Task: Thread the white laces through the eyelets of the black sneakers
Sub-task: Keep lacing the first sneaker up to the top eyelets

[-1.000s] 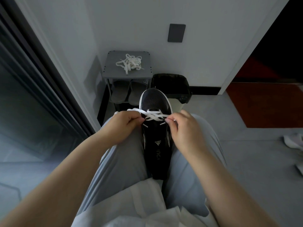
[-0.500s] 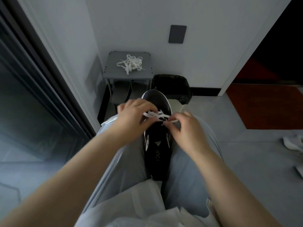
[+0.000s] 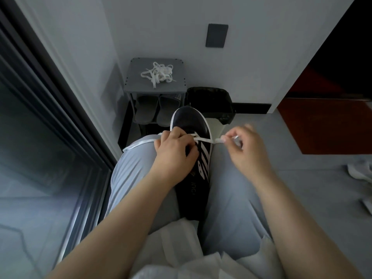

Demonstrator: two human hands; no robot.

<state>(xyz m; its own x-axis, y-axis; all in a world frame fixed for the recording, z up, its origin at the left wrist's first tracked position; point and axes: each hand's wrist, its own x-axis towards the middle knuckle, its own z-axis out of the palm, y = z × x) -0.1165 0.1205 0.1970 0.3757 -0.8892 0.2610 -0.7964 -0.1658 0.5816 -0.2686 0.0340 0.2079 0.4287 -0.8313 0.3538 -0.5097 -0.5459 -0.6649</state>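
Right hand: the right hand (image 3: 246, 147) is closed in a pinch on the free end of the white lace (image 3: 205, 140), held out to the right of the sneaker; its fingers are smeared by motion blur.
Left hand: the left hand (image 3: 175, 151) is curled down over the lacing area, and the black sneaker (image 3: 189, 121) is gripped and steadied under it on the lap.
Lace: a short taut span is stretched from beside the left hand's knuckles across to the right hand's fingertips. The eyelet it comes out of is hidden by the left hand.
Second lace: a loose white tangle (image 3: 159, 74) is left on the grey shelf (image 3: 136, 65), well beyond both hands.
Risk, over-pull: if the span is drawn further, the opposite end could be dragged short, leaving uneven lengths.
Risk, slip: the pinch sits near the very tip, so the lace could be lost from the fingers under tension.
Risk, shoe: the sneaker is only wedged between the thighs, so it could be rolled toward the right hand by a sideways pull.
Risk, twist: a flat lace pulled fast may be seated twisted in its eyelet.
Change: half a second earlier the right hand was held against the sneaker's right edge. It has since been drawn away, and the slack has been taken up.
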